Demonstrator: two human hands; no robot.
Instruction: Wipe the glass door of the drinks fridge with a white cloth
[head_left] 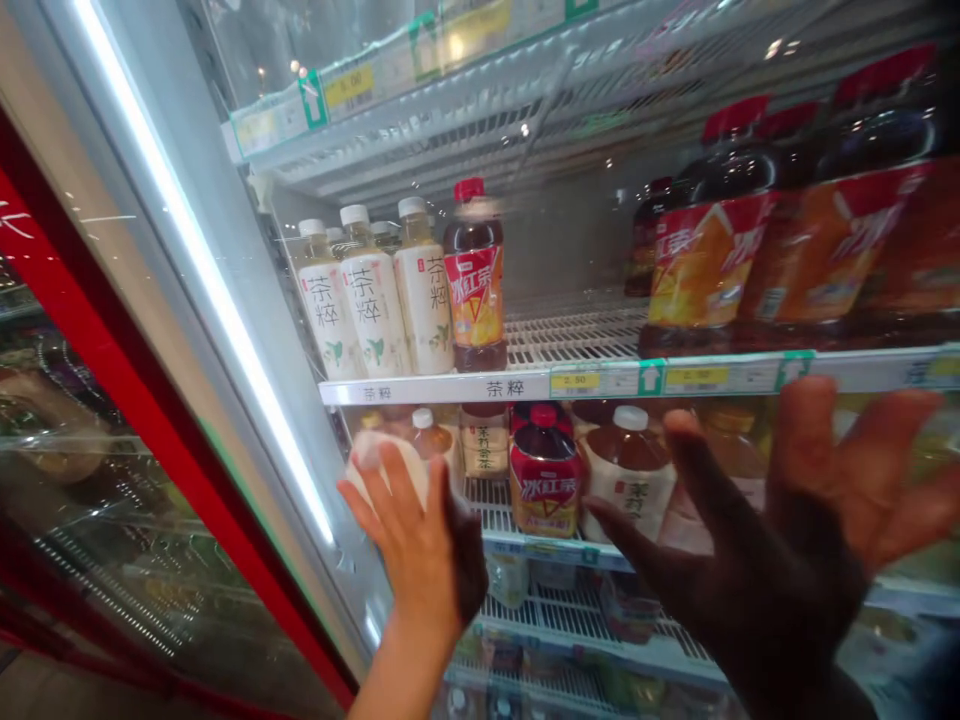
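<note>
My left hand point(412, 550) is raised at the lower shelf's left end, its fingers stretched out and apart. Just behind its fingertips is a blurred white rounded shape point(375, 460); I cannot tell what it is or whether the hand touches it. My right hand point(765, 550) spreads its fingers wide in front of the lower shelf, holding nothing. Between the hands stands a red-capped iced tea bottle point(546, 480), beside a white-capped tea bottle point(630, 465) partly behind my right thumb. Above them, white-labelled tea bottles point(367, 300) stand beside another red-capped iced tea bottle point(475, 290).
Large dark iced tea bottles point(712, 240) fill the right of the upper shelf. Its front edge carries a price strip point(517, 388). A lit vertical frame point(195, 250) and a red door edge point(150, 350) bound the cooler at left. Wire shelves point(562, 610) continue below.
</note>
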